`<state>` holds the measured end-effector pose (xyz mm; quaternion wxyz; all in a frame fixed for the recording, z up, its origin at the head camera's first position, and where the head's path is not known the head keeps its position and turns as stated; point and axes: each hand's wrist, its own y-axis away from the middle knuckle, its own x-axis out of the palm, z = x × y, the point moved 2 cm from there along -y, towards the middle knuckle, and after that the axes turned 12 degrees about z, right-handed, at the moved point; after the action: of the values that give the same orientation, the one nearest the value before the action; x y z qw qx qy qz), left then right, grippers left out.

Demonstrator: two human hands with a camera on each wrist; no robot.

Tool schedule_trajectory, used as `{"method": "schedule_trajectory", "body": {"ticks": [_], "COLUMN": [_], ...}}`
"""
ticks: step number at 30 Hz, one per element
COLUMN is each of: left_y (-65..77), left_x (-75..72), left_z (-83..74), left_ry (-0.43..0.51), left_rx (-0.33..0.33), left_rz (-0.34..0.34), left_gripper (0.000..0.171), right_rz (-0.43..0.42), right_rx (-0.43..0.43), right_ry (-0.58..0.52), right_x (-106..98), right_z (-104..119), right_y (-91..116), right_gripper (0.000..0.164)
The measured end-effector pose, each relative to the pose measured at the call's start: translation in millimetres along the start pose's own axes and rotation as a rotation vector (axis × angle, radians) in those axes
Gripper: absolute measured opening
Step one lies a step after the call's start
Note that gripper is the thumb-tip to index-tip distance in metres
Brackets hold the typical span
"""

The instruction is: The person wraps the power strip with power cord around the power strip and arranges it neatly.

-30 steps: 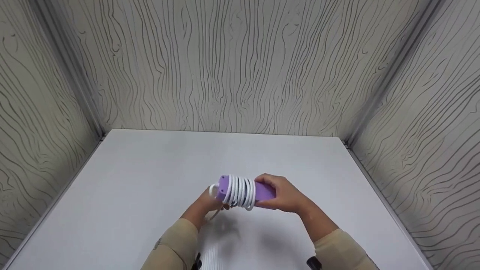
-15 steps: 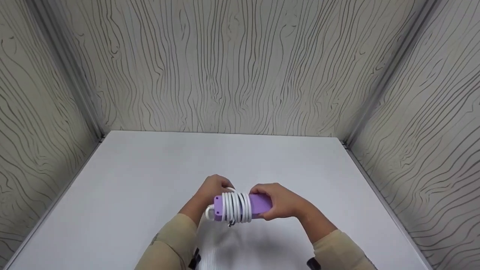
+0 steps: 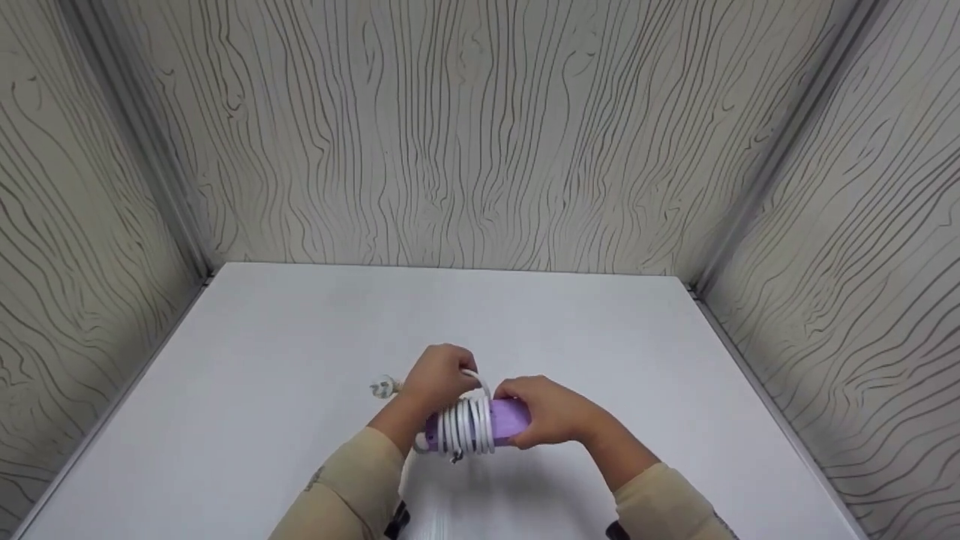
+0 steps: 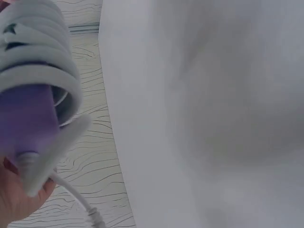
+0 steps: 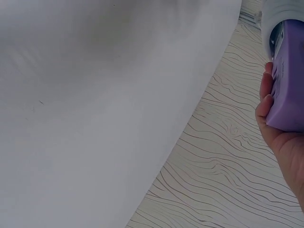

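A purple power strip (image 3: 510, 420) is held above the table, with several turns of white cord (image 3: 466, 426) wound round its left part. My right hand (image 3: 551, 411) grips its right end, fingers on the far side and thumb on the near side. My left hand (image 3: 441, 376) pinches the cord's loose run just beyond the wound turns. From behind that hand the white plug (image 3: 382, 387) sticks out to the left. In the left wrist view, the cord (image 4: 35, 52) coils round the purple body (image 4: 28, 114). The right wrist view shows fingers (image 5: 267, 90) under the strip.
A white table (image 3: 300, 322) spreads beneath both hands. Wood-patterned panels (image 3: 450, 135) stand behind it and on both sides, joined by grey corner posts (image 3: 142, 135).
My left hand has come up from beneath the strip over its far side, bringing the cord with it. The plug now shows at left. The strip has moved lower and slightly left.
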<state>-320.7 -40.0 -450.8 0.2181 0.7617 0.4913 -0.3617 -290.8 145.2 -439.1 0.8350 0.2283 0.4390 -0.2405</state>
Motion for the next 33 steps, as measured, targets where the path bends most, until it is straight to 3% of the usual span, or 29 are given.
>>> {"method": "schedule_trajectory", "body": {"ticks": [5, 11, 19, 26, 33], "left_y": [2.4, 5.8, 12.5, 17.4, 20.6], "left_x": [0.4, 1.8, 9.5, 18.3, 25.2], "left_z": [-9.5, -26.7, -42.1, -39.7, -34.2], "left_ry": [-0.106, -0.184, -0.100, -0.004, 0.087], "left_rx": [-0.041, -0.025, 0.071, 0.114, 0.130], "left_rz": [-0.060, -0.113, -0.221, -0.264, -0.284], "left_gripper": [0.012, 0.006, 0.007, 0.010, 0.011], "right_rz": [-0.053, -0.134, -0.272, -0.377, -0.397], "right_rx": [0.040, 0.124, 0.184, 0.201, 0.263], "right_ry": [0.013, -0.010, -0.041, -0.064, -0.087], "right_x": [4, 8, 6, 5, 5], "right_z": [-3, -9, -14, -19, -18], "right_y": [-5, -9, -11, -12, -12], "right_gripper": [0.044, 0.045, 0.044, 0.043, 0.044]}}
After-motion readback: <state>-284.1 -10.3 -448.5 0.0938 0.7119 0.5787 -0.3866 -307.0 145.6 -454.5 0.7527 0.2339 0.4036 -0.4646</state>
